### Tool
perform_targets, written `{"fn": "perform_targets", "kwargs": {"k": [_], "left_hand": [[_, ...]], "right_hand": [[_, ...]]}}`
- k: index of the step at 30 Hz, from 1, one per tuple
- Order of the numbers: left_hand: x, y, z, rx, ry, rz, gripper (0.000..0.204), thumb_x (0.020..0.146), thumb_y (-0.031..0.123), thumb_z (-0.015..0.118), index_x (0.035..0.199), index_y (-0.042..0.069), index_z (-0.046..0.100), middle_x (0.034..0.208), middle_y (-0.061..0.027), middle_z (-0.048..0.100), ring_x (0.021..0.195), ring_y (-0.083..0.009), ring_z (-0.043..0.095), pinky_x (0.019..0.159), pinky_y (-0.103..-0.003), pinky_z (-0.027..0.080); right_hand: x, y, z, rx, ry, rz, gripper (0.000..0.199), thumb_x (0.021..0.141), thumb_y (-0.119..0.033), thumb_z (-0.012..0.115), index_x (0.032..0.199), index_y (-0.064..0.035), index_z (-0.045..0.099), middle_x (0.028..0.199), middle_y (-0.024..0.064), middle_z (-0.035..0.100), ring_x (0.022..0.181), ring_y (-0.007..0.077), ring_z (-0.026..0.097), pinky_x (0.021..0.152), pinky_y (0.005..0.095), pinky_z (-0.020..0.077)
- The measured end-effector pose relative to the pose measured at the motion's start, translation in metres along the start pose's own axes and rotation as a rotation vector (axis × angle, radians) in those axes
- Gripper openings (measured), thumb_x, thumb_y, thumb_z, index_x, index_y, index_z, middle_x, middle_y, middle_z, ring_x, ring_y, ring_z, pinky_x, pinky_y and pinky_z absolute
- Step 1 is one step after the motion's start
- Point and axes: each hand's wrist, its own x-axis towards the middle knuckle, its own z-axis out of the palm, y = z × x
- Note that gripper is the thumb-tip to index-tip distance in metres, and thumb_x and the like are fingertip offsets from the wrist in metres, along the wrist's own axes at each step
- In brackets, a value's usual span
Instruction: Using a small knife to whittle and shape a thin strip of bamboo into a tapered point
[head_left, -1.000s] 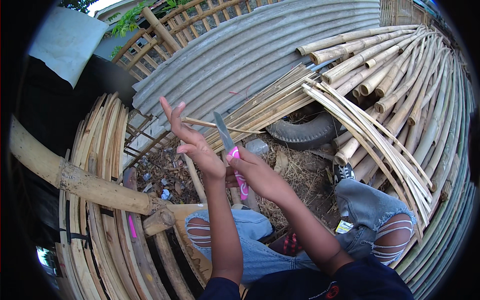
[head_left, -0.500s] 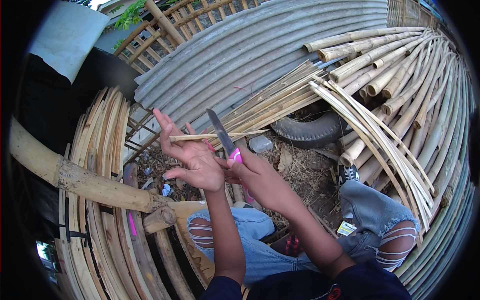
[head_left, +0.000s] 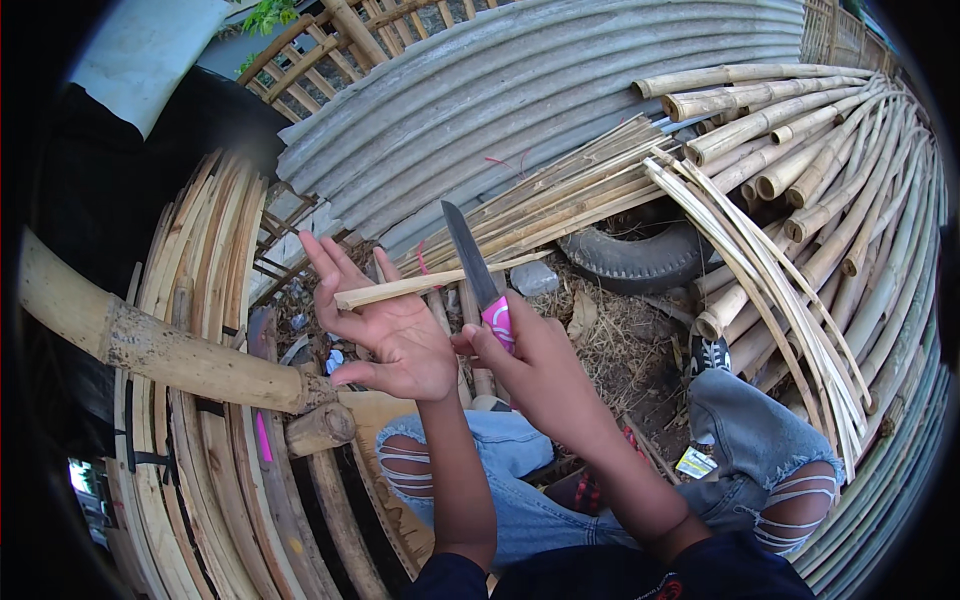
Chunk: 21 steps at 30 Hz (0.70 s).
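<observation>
My left hand (head_left: 395, 335) is raised with its palm toward me and its fingers spread wide. A thin pale bamboo strip (head_left: 420, 285) lies crosswise against those fingers, and none of them curl around it. Just to the right, my right hand (head_left: 535, 370) grips a knife (head_left: 468, 255) by its pink handle. The dark blade points straight up and crosses in front of the strip near its middle. Both hands hover above my knees in torn blue jeans (head_left: 740, 440).
A thick bamboo pole (head_left: 170, 350) juts in from the left over stacked curved slats (head_left: 200, 290). Behind are grey corrugated sheets (head_left: 560, 90), an old tyre (head_left: 640, 262), loose bamboo strips and a fan of bamboo poles (head_left: 790, 130) on the right. Littered dirt lies between.
My left hand has opened wider and drawn closer to the knife. The bamboo strip now lies across its fingers behind the blade. My right hand keeps the knife upright.
</observation>
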Motion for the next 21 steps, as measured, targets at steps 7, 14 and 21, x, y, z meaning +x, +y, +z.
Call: {"fn": "perform_targets", "kwargs": {"k": [7, 14, 21], "left_hand": [[-0.007, 0.004, 0.002, 0.043, -0.047, 0.021, 0.07, 0.089, 0.073, 0.022, 0.132, 0.02, 0.035, 0.156, -0.0195, -0.001, 0.145, -0.033, 0.003, 0.112, -0.057, 0.012], [-0.007, 0.006, 0.005, 0.125, -0.065, 0.056, 0.06, 0.092, 0.066, 0.029, 0.128, 0.019, 0.037, 0.155, -0.0217, 0.004, 0.144, -0.0359, 0.007, 0.111, -0.06, 0.015], [-0.005, 0.009, 0.001, 0.522, 0.035, 0.185, 0.034, 0.098, 0.04, 0.044, 0.108, 0.007, 0.041, 0.148, -0.0268, 0.025, 0.138, -0.0429, 0.023, 0.11, -0.062, 0.02]], "right_hand": [[0.019, 0.03, 0.023, 0.56, 0.043, 0.008, 0.033, 0.076, 0.002, 0.073, 0.091, -0.0034, 0.044, 0.087, 0.0145, 0.065, 0.085, 0.0157, 0.064, 0.073, 0.0275, 0.0518], [0.022, 0.038, 0.027, 0.642, 0.103, 0.053, 0.029, 0.081, 0.002, 0.067, 0.09, -0.0063, 0.041, 0.079, 0.0122, 0.063, 0.074, 0.0152, 0.064, 0.061, 0.0253, 0.0504], [0.022, 0.034, 0.009, 0.37, 0.008, 0.163, 0.024, 0.097, -0.025, 0.048, 0.087, -0.0042, 0.047, 0.062, 0.0045, 0.056, 0.051, 0.007, 0.05, 0.043, 0.0218, 0.0353]]}}
